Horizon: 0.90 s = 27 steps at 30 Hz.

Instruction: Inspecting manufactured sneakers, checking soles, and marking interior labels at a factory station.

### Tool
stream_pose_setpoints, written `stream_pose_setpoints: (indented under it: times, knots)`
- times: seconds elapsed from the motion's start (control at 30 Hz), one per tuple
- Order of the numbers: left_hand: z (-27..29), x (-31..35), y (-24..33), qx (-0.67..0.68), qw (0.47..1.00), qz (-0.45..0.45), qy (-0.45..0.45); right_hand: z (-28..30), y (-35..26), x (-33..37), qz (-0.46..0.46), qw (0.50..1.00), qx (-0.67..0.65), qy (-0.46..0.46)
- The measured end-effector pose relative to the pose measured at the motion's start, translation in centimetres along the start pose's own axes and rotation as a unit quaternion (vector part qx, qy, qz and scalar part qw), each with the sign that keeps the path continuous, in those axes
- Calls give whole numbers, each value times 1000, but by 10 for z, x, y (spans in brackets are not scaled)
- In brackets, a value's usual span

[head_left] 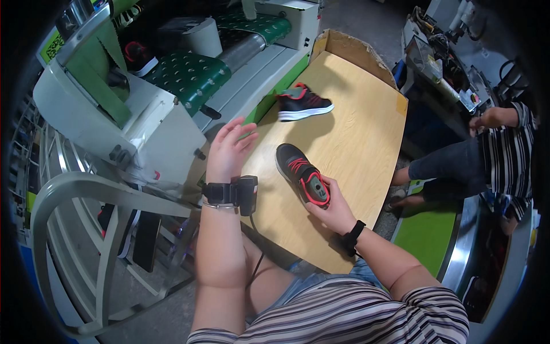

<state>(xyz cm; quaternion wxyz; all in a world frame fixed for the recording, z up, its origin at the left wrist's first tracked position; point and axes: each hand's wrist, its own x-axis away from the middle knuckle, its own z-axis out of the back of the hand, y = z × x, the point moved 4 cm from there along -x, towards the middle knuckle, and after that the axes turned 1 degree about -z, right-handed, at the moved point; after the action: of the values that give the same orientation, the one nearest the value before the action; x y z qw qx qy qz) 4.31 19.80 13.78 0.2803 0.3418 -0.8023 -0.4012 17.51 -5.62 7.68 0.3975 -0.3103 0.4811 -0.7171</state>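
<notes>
My right hand [334, 210] grips a black sneaker [290, 162] with red laces by its heel and collar. Its toe points away from me, up and to the left, over the wood-grain table [366, 123]. Inside its collar shows a grey-green insole or insert. Farther off, a second black sneaker [305, 104] with red lining and a white sole is near the table's left edge, slightly blurred. My left hand [231, 148] is raised beside the table's left edge, fingers spread, with nothing in it. A dark band with a small box is on my left wrist.
At left is a machine with a green belt [192, 74], carrying another shoe [139, 57]. A grey metal rack [109, 195] stands nearer, with shoes on it. A cardboard wall [355, 49] borders the table's far end. At right, another person [504, 155] stands by a cluttered bench.
</notes>
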Motion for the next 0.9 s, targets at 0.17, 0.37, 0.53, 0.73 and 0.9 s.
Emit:
stream_pose_setpoints:
  times: [0.17, 0.37, 0.53, 0.73, 0.9]
  knots:
    - [6, -5, -3, 13, 1000, -2, -12, 49, -32, -27, -105, 979, 85, -154]
    - [-2, -6, -2, 10, 1000, 5, -14, 83, -55, -125, 165, 919, 358, 22]
    - [-3, -9, -1, 12, 1000, 1, -21, 60, -50, -232, 165, 841, 513, 40]
    - [-7, -6, 1, 13, 1000, -2, -11, 37, -57, -263, 119, 718, 685, -13]
    - [-7, -9, -7, 33, 998, -8, -46, 82, -26, -236, -12, 915, 395, -82]
